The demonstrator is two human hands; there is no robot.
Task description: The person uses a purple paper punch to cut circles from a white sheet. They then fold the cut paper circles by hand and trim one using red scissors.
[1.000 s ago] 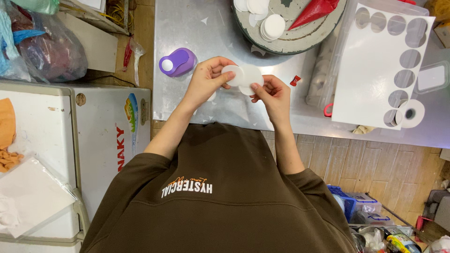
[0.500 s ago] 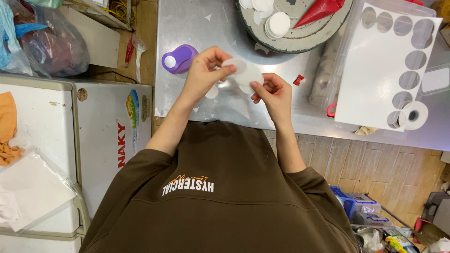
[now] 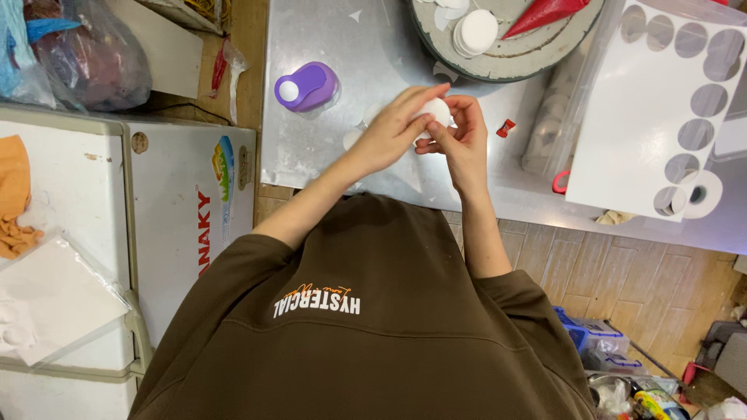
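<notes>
Both hands pinch a white paper disc over the steel table

Purple hole punch (image 3: 306,86) lies left; left hand (image 3: 389,132) and right hand (image 3: 459,138) meet, fingers closed on the small white disc (image 3: 436,113) above the metal table (image 3: 350,47); punched white sheet (image 3: 650,117) right

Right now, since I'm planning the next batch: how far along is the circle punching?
Done: many round holes already cut in the white sheet, and a stack of white discs on the round tray. In hand: left hand and right hand pinch one white disc. Left: the sheet's uncut middle.
</notes>
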